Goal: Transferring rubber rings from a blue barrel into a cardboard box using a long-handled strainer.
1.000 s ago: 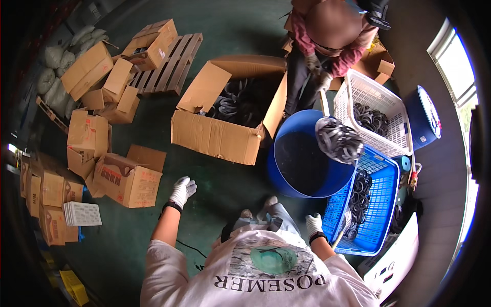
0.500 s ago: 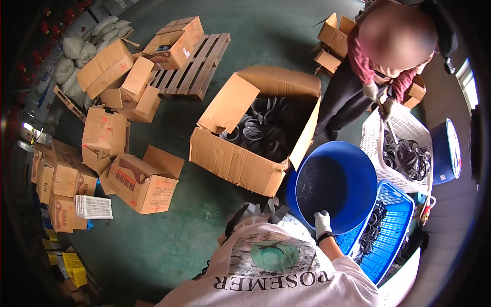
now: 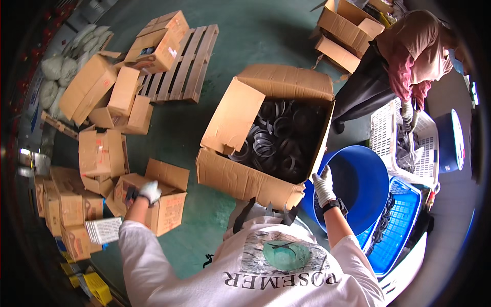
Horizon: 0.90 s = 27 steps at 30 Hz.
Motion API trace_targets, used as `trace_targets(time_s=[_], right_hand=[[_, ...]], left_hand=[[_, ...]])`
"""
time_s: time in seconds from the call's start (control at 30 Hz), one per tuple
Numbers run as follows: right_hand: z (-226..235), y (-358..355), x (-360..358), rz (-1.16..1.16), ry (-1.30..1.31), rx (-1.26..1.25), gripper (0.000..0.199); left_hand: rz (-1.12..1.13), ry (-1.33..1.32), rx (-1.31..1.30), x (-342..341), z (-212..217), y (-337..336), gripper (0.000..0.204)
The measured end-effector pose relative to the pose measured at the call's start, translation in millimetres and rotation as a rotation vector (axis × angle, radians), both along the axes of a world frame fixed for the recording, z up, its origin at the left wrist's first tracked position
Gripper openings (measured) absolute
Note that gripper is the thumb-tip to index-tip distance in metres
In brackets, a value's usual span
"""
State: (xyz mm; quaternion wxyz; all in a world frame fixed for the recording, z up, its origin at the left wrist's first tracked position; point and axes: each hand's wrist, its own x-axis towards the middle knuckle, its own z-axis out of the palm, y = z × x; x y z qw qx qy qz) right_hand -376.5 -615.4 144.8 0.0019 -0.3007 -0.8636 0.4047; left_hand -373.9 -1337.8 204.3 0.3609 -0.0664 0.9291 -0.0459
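My right hand [image 3: 324, 188], in a white glove with a black band at the wrist, is over the left rim of the large blue barrel [image 3: 365, 171]. Its fingers are spread; whether they touch the rim I cannot tell. Dark curved rubber-like rings [image 3: 276, 135] fill the big open cardboard box [image 3: 240, 176] beside the barrel. Out to the left, my gloved left hand [image 3: 150, 191] appears above or in front of a smaller open carton [image 3: 171, 204]. Motion blurs its fingers, so their grip does not show.
At the right, a co-worker [image 3: 417, 56] bends over a white basket [image 3: 381, 128] of dark pieces. A blue basket [image 3: 396, 230] with dark rings sits near the barrel. Stacked cartons [image 3: 66, 199] and a wooden pallet [image 3: 189, 66] stand left; more boxes [image 3: 348, 28] are behind.
My left arm has come into view, stretched to the left. My right hand has shifted from the barrel's near rim to its left side. The co-worker now bends lower over the white basket.
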Motion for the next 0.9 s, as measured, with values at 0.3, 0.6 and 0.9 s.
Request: trace_targets(time_s=[0.3, 0.6, 0.9], right_hand=[[-17, -88, -10, -0.266, -0.397, 0.168, 0.080], [-29, -78, 6, -0.364, -0.292, 0.085, 0.068], [-33, -95, -7, -0.340, -0.343, 0.189, 0.063]], left_hand=[[-0.937, 0.089, 0.330, -254, -81, 303, 0.040], [-1.169, -0.022, 0.262, -240, -169, 390, 0.037], [-0.928, 0.061, 0.331, -240, -72, 328, 0.036]])
